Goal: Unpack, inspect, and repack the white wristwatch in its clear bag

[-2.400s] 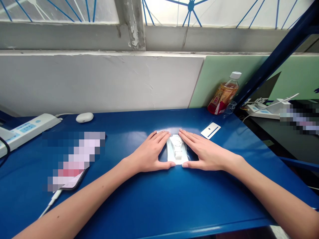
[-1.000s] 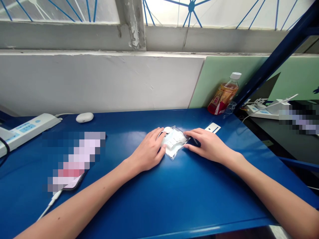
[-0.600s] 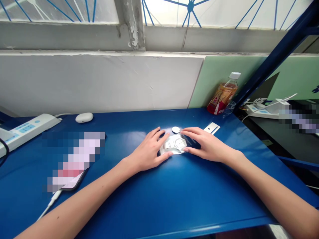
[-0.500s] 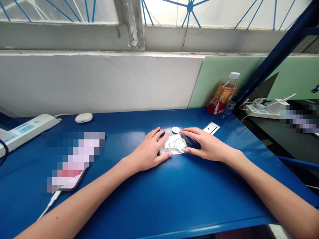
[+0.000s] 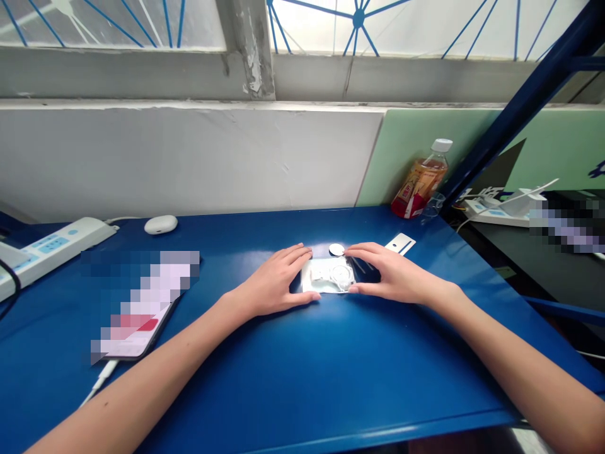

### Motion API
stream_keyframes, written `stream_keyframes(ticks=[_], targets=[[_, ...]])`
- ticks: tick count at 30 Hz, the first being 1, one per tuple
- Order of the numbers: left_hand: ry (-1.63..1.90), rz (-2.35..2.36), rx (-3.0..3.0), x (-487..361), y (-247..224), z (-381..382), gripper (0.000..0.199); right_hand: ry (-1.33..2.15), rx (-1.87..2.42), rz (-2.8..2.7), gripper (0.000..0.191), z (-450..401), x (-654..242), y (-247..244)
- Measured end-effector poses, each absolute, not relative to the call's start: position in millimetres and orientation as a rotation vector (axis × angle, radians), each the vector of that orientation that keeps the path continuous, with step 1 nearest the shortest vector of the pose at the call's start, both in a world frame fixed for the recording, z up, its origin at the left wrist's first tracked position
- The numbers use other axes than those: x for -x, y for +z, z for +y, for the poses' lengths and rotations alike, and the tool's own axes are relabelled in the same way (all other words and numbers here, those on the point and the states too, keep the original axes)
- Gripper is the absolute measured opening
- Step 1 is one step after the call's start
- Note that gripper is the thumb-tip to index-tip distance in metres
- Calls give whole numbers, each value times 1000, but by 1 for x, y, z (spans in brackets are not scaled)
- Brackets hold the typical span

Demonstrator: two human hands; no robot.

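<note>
A flat clear plastic packet [image 5: 329, 277] lies on the blue table with white contents, one of them round. I cannot make out exactly what they are. My left hand [image 5: 276, 282] rests at the packet's left side, thumb stretched along the near edge and fingers together near the far corner. Opposite it, my right hand [image 5: 390, 272] has its thumb and fingers apart around the right edge, fingertips at or very near the plastic. A small white disc [image 5: 336, 250] lies just beyond the packet, by my right fingertips. Thin dark slivers [image 5: 363, 265] show beneath the right hand.
A white card with slots [image 5: 401, 244] lies behind my right hand. Farther back stands a drink bottle [image 5: 420, 183]. Over on the left are a white earbud case [image 5: 161, 224], a power strip [image 5: 57, 249] and a phone [image 5: 146, 340] on a cable. A blue post [image 5: 510, 107] slants at right.
My left fingers have drawn together and pulled back left off the packet, so more of it shows. My right hand has stayed almost still. The view has shifted slightly.
</note>
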State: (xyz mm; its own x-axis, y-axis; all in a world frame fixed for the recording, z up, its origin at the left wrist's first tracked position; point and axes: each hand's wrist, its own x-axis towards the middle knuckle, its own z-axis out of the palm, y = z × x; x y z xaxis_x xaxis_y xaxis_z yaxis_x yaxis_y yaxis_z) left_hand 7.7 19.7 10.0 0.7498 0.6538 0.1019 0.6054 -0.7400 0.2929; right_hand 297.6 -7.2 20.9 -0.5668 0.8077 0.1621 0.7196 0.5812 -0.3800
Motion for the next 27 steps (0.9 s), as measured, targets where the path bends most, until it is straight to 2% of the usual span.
stream_keyframes(ticks=[13,18,27], targets=[[396,1078,-2648,-9,7,17,91,215,1182,-2529,68,-5,-300,19],[423,1109,-2662,-10,8,15,88,254,1170,-2557,73,-5,-300,19],[458,1144,-2624,-10,5,15,80,312,1230,-2492,69,-7,-299,18]])
